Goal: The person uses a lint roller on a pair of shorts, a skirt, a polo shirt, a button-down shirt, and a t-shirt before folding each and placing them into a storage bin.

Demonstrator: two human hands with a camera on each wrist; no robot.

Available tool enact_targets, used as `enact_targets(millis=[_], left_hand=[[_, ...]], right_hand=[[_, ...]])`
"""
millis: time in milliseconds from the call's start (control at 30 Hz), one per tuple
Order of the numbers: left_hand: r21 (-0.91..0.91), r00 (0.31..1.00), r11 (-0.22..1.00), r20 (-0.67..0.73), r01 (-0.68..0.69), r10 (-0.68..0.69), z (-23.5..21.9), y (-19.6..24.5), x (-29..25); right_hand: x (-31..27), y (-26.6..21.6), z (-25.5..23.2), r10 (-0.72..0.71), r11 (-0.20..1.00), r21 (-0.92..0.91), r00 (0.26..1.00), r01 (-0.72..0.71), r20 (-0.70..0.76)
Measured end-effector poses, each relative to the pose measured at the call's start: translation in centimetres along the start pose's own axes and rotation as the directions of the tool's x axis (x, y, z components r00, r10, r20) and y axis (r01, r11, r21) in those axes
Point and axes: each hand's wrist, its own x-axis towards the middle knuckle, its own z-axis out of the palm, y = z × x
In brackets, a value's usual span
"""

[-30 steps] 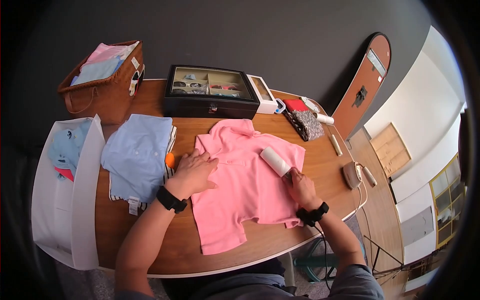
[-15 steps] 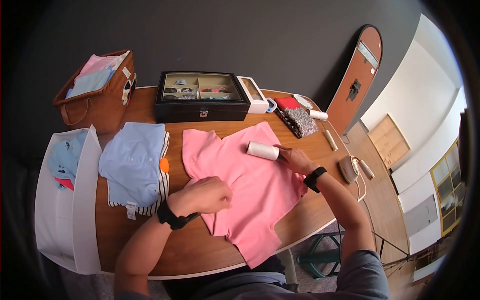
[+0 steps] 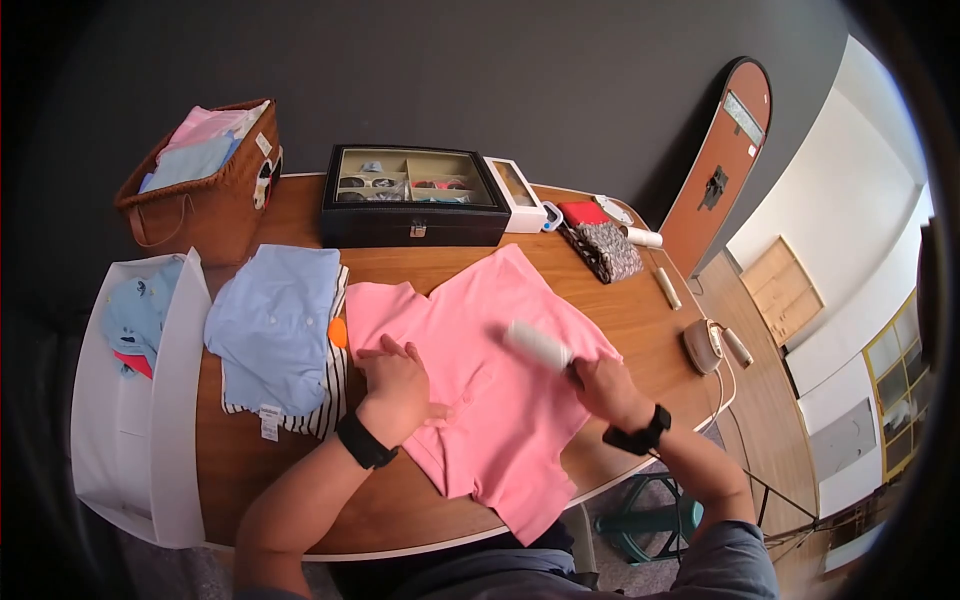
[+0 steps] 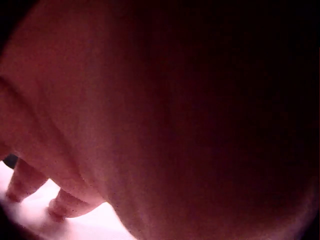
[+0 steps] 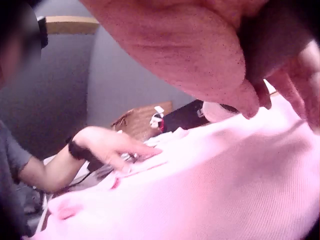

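A pink short-sleeved shirt [image 3: 520, 310] lies spread on the wooden table, turned with its collar end toward the near edge. My right hand [image 3: 607, 392] grips the handle of a white lint roller [image 3: 538, 345] over the right part of the shirt. The roller is slightly blurred in the head view. On the shirt's left part rests my left hand [image 3: 397, 388], fingers spread and straight. In the left wrist view the palm fills most of the picture, with fingertips [image 4: 60, 209] on bright cloth. The right wrist view shows the shirt [image 5: 240, 175] close below the gripping hand.
Left of the shirt lie a folded light-blue shirt [image 3: 275, 310] and a striped garment [image 3: 335, 400]. Beyond stand a white box [image 3: 175, 440], a brown basket [image 3: 215, 215] and a black glasses case [image 3: 410, 232]. Patterned cloth [image 3: 608, 255], another roller [image 3: 642, 237] and a handheld steamer [image 3: 703, 345] sit right.
The shirt has been turned over and around on the table. My left hand has gone from curled fingers to flat on the cloth. The right hand kept the lint roller and moved it nearer.
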Motion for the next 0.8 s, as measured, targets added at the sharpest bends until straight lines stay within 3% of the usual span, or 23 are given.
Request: enact_targets(millis=[33, 100, 167, 200, 233, 267, 300, 367, 433, 533, 567, 633, 767, 800], left_hand=[[0.055, 0.999, 0.998, 0.023, 0.034, -0.036, -0.1, 0.4, -0.2], [0.041, 0.999, 0.998, 0.033, 0.042, -0.043, -0.2, 0.8, -0.6], [0.034, 0.998, 0.998, 0.041, 0.045, -0.046, -0.6, 1.6, -1.1], [0.017, 0.999, 0.999, 0.019, 0.036, -0.036, -0.9, 2.2, -1.4], [0.001, 1.0, 1.0, -0.005, 0.026, -0.026, -1.0, 2.5, -1.6], [0.005, 1.0, 1.0, -0.007, 0.023, -0.023, -0.5, 2.9, -1.5], [-0.001, 0.995, 0.999, -0.086, -0.04, 0.04, 0.4, 3.3, -1.2], [0.003, 0.981, 0.995, -0.166, -0.102, 0.101, 0.9, 3.4, -1.2], [-0.27, 0.934, 0.916, -0.282, -0.296, 0.219, 1.1, 3.0, -1.4], [-0.259, 0.924, 0.919, -0.318, -0.299, 0.211, 0.1, 2.4, -3.2], [-0.261, 0.928, 0.921, -0.312, -0.288, 0.202, -0.3, 2.3, -4.0], [-0.22, 0.98, 0.965, -0.167, -0.144, 0.108, -1.0, 2.1, -5.2], [-0.169, 0.972, 0.978, -0.218, -0.121, 0.082, -0.7, 1.0, -6.8], [-0.182, 0.99, 0.978, -0.12, -0.101, 0.08, -1.3, 0.7, -6.9]], right_hand=[[-1.4, -0.6, -0.1, 0.0, 1.0, 0.001, 0.997, 0.0, 0.074], [-2.1, 0.6, 1.2, -0.033, 0.999, -0.028, 0.997, 0.035, 0.071], [-1.7, 4.1, 4.3, -0.062, 0.995, -0.082, 0.994, 0.054, -0.095], [-0.3, 4.6, 3.7, 0.063, 0.997, -0.045, 0.996, -0.061, 0.057], [0.9, 5.6, 4.1, 0.069, 0.997, -0.041, 0.996, -0.066, 0.056], [2.2, 7.0, 5.0, 0.019, 1.0, 0.002, 0.999, -0.019, -0.048], [3.4, 8.2, 5.6, -0.027, 0.999, 0.038, 0.988, 0.034, -0.153], [6.0, 10.2, 6.4, -0.062, 0.997, 0.042, 0.98, 0.071, -0.187], [7.7, 10.8, 6.0, -0.095, 0.993, 0.049, 0.97, 0.109, -0.222], [8.3, 9.2, 4.0, -0.014, 0.996, 0.083, 1.0, 0.015, -0.012], [7.8, 8.4, 3.5, -0.024, 0.996, 0.088, 1.0, 0.024, -0.008], [6.3, 7.0, 3.2, -0.063, 0.997, 0.044, 0.998, 0.064, -0.006], [3.7, 4.9, 2.0, -0.116, 0.993, 0.03, 0.993, 0.116, 0.004], [3.7, 5.2, 3.0, -0.224, 0.974, -0.012, 0.96, 0.226, -0.167]])
